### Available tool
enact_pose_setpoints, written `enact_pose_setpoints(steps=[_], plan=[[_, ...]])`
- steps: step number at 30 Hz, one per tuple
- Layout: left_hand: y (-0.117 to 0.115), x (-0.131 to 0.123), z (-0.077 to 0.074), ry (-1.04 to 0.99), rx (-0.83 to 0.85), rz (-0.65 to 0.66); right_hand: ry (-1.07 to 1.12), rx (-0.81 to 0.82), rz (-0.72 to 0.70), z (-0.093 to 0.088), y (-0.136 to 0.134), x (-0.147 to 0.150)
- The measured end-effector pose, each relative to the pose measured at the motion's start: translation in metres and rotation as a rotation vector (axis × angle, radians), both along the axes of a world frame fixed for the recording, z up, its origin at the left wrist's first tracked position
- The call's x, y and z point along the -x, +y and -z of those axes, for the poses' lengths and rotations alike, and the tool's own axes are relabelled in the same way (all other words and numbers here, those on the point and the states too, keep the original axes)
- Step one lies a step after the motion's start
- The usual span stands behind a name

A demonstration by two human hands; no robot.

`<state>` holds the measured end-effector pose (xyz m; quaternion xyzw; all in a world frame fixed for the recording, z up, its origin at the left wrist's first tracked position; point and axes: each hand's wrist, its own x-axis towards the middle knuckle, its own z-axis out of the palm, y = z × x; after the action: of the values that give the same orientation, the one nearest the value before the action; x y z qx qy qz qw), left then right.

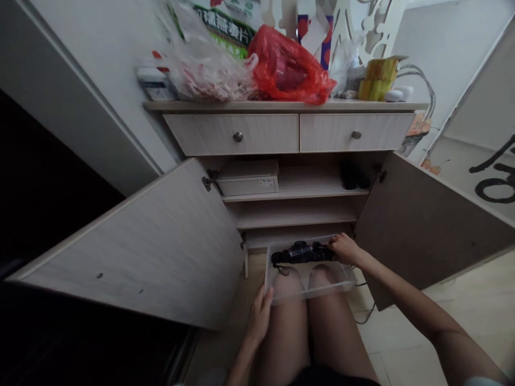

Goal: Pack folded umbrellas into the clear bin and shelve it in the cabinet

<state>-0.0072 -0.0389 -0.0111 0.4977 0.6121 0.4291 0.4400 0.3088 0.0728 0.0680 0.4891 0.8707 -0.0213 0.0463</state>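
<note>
A clear plastic box (pixel 309 294), shallow and see-through, rests on my knees. My left hand (pixel 260 313) grips its left wall near the front corner, the thumb along the side. Inside, toward the far wall, lies a dark plaid folded umbrella (pixel 303 253), its wrist strap hanging at the left end. Closed around the umbrella's right end are the fingers of my right hand (pixel 344 249), just above the box's right side. The fingertips are partly hidden.
An open cabinet (pixel 298 213) stands before me, its left door (pixel 161 246) and right door (pixel 434 230) swung outward. The upper shelf holds a white box (pixel 249 177) and dark shoe-like items (pixel 354 176). A red bag (pixel 289 67) and other packages crowd the cabinet top. A cable lies right.
</note>
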Motion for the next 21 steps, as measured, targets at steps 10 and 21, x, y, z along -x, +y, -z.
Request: enact_pose_setpoints(steps=[10,21], plan=[[0.004,0.003,0.001,-0.010,0.052,-0.039,0.327,-0.383,0.801,-0.061,0.143,-0.073],[0.004,0.007,0.016,-0.057,0.097,-0.058,0.370,-0.230,1.089,-0.035,0.237,-0.082]])
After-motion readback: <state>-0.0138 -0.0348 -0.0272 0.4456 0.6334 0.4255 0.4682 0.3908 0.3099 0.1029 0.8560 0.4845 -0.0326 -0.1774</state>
